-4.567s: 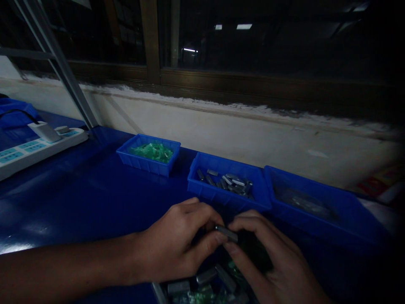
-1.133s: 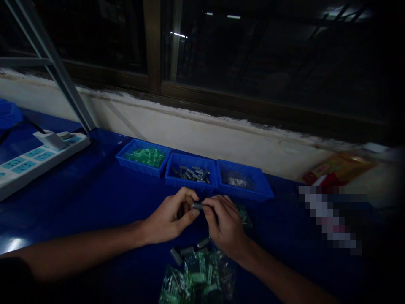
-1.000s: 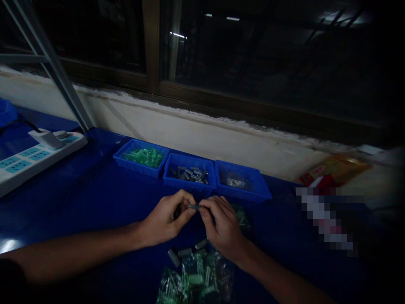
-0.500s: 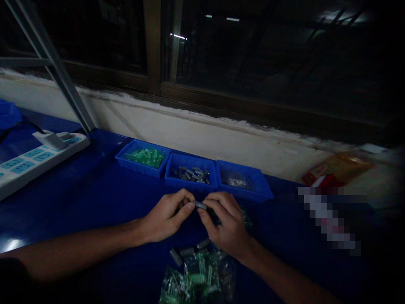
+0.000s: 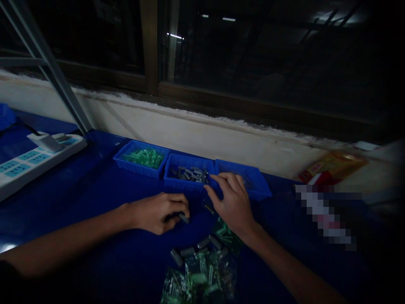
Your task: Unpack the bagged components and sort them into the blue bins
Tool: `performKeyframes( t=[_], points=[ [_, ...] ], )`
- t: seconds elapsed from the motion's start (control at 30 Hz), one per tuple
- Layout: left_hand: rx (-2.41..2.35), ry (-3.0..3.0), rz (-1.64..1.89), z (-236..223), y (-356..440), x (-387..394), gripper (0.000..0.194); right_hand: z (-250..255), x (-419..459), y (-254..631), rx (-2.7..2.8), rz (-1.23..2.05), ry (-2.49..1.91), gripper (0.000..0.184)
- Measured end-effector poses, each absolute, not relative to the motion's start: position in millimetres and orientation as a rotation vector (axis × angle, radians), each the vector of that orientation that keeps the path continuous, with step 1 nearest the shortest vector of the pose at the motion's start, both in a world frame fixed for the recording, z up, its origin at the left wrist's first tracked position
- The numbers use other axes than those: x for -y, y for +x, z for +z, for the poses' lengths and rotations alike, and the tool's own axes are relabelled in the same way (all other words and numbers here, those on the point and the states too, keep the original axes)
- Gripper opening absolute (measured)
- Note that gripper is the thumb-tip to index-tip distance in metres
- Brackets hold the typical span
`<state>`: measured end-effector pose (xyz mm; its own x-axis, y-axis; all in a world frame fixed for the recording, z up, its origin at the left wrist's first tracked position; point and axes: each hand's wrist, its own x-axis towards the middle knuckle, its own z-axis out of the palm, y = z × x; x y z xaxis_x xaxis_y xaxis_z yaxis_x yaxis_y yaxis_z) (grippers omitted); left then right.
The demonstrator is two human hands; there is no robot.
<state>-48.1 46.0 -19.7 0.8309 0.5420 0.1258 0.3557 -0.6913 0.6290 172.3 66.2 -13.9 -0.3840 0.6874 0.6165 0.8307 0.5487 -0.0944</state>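
Observation:
My left hand (image 5: 163, 213) is curled just above the blue table, its fingertips closed on a small grey metal cylinder (image 5: 184, 218). To the right, my right hand (image 5: 232, 200) reaches forward with thumb and index finger apart, nothing visible between them. Its fingertips are at the front right corner of the middle blue tray (image 5: 182, 183), which holds several metal cylinders (image 5: 191, 174). The hand partly covers the right blue tray (image 5: 261, 188). A thin shiny piece (image 5: 209, 208) lies below the right thumb. Nearer me, several loose cylinders (image 5: 176, 256) lie beside clear bags with green pieces (image 5: 199, 278).
The left blue tray (image 5: 125, 164) contains green translucent pieces (image 5: 147, 158). A white power strip (image 5: 41, 158) with a plug lies at the left, by a metal frame leg (image 5: 68, 90). A gold and red packet (image 5: 335, 166) rests at the right by the wall.
My hands have parted. The left moved slightly left and down with the cylinder; the right let go of it and moved up to the trays, its fingers now spread.

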Motion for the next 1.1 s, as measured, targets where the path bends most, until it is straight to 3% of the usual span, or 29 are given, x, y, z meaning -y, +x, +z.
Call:
performKeyframes(
  t=[0.1,0.27,0.5,1.1],
  points=[
    [-0.692,2.398,0.431,-22.7,-48.3,-44.5,0.024,-7.5,-43.3,172.2,2.288,-0.208,-1.181,0.033],
    [-0.830,2.216,0.637,-28.0,-38.6,-35.0,0.018,-15.5,-4.0,168.1,2.404,0.031,-0.982,0.026],
    [-0.750,2.051,0.641,-28.8,-35.5,-28.9,0.016,-28.2,-7.6,158.9,2.372,0.204,-0.931,0.016],
    [-0.747,2.069,0.641,-29.6,-38.3,-31.6,0.010,-36.3,-10.7,158.4,2.317,0.249,-1.023,0.013]
  ],
)
